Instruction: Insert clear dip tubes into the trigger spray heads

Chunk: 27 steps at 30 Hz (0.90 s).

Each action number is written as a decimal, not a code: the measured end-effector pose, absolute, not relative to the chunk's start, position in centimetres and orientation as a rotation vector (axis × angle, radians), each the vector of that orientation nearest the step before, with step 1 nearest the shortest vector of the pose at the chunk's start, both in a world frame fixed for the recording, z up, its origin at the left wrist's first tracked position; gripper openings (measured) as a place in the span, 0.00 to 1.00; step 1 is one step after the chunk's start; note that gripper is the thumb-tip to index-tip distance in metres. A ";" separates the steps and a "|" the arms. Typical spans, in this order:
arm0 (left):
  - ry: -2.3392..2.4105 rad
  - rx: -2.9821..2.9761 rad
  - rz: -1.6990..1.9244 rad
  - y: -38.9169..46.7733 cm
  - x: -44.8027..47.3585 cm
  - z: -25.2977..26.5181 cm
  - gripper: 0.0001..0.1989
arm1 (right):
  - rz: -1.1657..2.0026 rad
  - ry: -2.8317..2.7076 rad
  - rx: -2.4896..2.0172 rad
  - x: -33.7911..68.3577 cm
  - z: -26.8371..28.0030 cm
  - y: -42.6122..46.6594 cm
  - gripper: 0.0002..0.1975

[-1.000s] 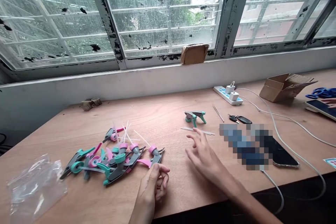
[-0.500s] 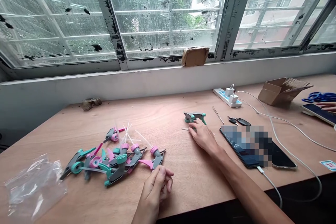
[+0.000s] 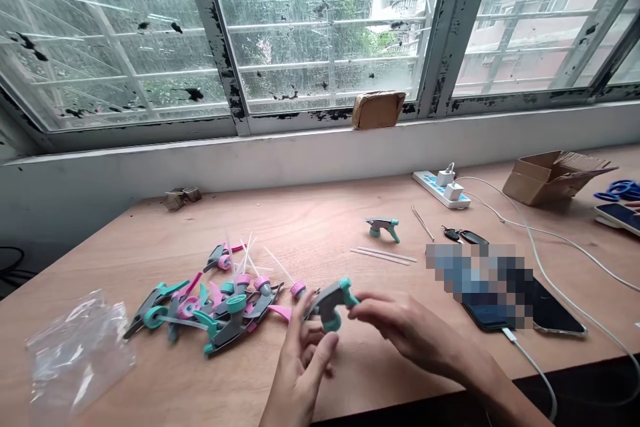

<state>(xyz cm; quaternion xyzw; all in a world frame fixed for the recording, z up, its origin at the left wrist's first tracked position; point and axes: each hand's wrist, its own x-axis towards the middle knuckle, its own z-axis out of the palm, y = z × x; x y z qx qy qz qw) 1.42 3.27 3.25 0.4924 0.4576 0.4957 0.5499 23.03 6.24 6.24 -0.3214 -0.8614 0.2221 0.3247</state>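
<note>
My right hand [image 3: 405, 327] pinches a grey and teal spray trigger head [image 3: 327, 303] by its teal trigger end, just above the table. My left hand [image 3: 303, 360] is close on the other side, fingers curved and thumb apart, its index finger overlapping the grey rear end. A firm left grip does not show. Left of it lies a pile of spray trigger heads [image 3: 235, 320] in grey, teal and pink, several with thin tubes upright. Another grey and teal trigger head [image 3: 383, 227] stands farther back, with loose clear tubes [image 3: 383, 255] before it.
A clear plastic bag [image 3: 80, 353] lies at the left. To the right are phones [image 3: 560, 307], a charging cable [image 3: 533, 360], keys [image 3: 465, 237], a power strip [image 3: 440, 190] and an open cardboard box [image 3: 537, 180]. Part of another person's hand shows at the right edge.
My right hand has brought one trigger head from the back toward my left hand, uncovering the tubes and the other head. My left hand has loosened from its curled shape. The view has shifted slightly.
</note>
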 end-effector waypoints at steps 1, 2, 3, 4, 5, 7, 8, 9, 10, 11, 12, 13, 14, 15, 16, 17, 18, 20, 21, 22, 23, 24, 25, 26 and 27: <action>1.085 1.187 1.135 3.2 1.4 3.3 0.32 | 0.600 -2.266 -0.840 23.0 5.9 5.7 0.16; 1.085 1.204 1.098 3.0 1.4 3.4 0.28 | 0.612 -2.262 -0.842 22.9 5.6 5.4 0.15; 1.086 1.216 1.083 3.0 1.4 3.4 0.24 | 0.621 -2.256 -0.851 23.0 5.2 5.3 0.14; 1.092 1.220 1.094 2.9 1.4 3.5 0.20 | 0.611 -2.252 -0.872 23.2 4.8 5.3 0.12; 1.100 1.216 1.123 2.9 1.3 3.5 0.16 | 0.579 -2.247 -0.917 23.4 4.3 5.6 0.11; 1.117 1.191 1.186 3.0 1.3 3.5 0.13 | 0.424 -2.239 -1.086 24.3 3.2 6.6 0.09; 1.126 1.174 1.206 3.1 1.3 3.4 0.13 | 0.304 -2.197 -1.225 24.8 2.5 7.1 0.10; 1.133 1.156 1.217 3.1 1.3 3.4 0.14 | 0.190 -2.143 -1.347 25.3 1.8 7.7 0.12; 1.135 1.136 1.221 3.1 1.3 3.4 0.14 | 0.090 -2.084 -1.443 25.7 1.1 8.2 0.14; 1.133 1.119 1.221 3.1 1.3 3.4 0.15 | 0.019 -2.057 -1.512 26.0 0.4 8.7 0.16; 1.129 1.109 1.220 3.1 1.3 3.5 0.16 | -0.040 -2.043 -1.564 26.2 -0.2 9.0 0.17; 1.124 1.107 1.219 3.0 1.4 3.6 0.17 | -0.076 -2.042 -1.602 26.3 -0.8 9.3 0.17; 1.121 1.109 1.218 2.9 1.4 3.7 0.17 | -0.094 -2.045 -1.626 26.4 -1.2 9.4 0.17; 1.121 1.116 1.219 2.8 1.4 3.9 0.18 | -0.105 -2.047 -1.644 26.3 -1.6 9.5 0.16; 1.124 1.123 1.217 2.7 1.5 4.1 0.18 | -0.107 -2.046 -1.655 26.2 -1.8 9.5 0.16; 1.126 1.128 1.214 2.6 1.5 4.3 0.18 | -0.108 -2.043 -1.661 26.1 -1.9 9.6 0.17; 1.129 1.133 1.210 2.6 1.5 4.4 0.18 | -0.111 -2.039 -1.670 26.0 -1.9 9.6 0.17; 1.128 1.142 1.200 2.6 1.6 4.5 0.18 | -0.114 -2.036 -1.701 25.9 -1.8 9.6 0.18; 1.121 1.147 1.194 2.6 1.6 4.6 0.17 | -0.114 -2.037 -1.722 25.9 -1.7 9.6 0.18; 1.113 1.149 1.188 2.6 1.6 4.6 0.17 | -0.112 -2.039 -1.744 25.9 -1.6 9.6 0.19; 1.106 1.149 1.184 2.6 1.6 4.6 0.17 | -0.110 -2.042 -1.765 25.9 -1.5 9.5 0.19; 1.103 1.148 1.181 2.7 1.6 4.5 0.18 | -0.108 -2.042 -1.779 25.8 -1.5 9.5 0.19; 1.105 1.144 1.181 2.7 1.6 4.5 0.18 | -0.108 -2.038 -1.784 25.8 -1.5 9.4 0.19; 1.113 1.138 1.183 2.7 1.6 4.5 0.19 | -0.110 -2.031 -1.777 25.8 -1.5 9.4 0.19; 1.124 1.129 1.188 2.7 1.6 4.5 0.19 | -0.113 -2.022 -1.762 25.8 -1.5 9.4 0.18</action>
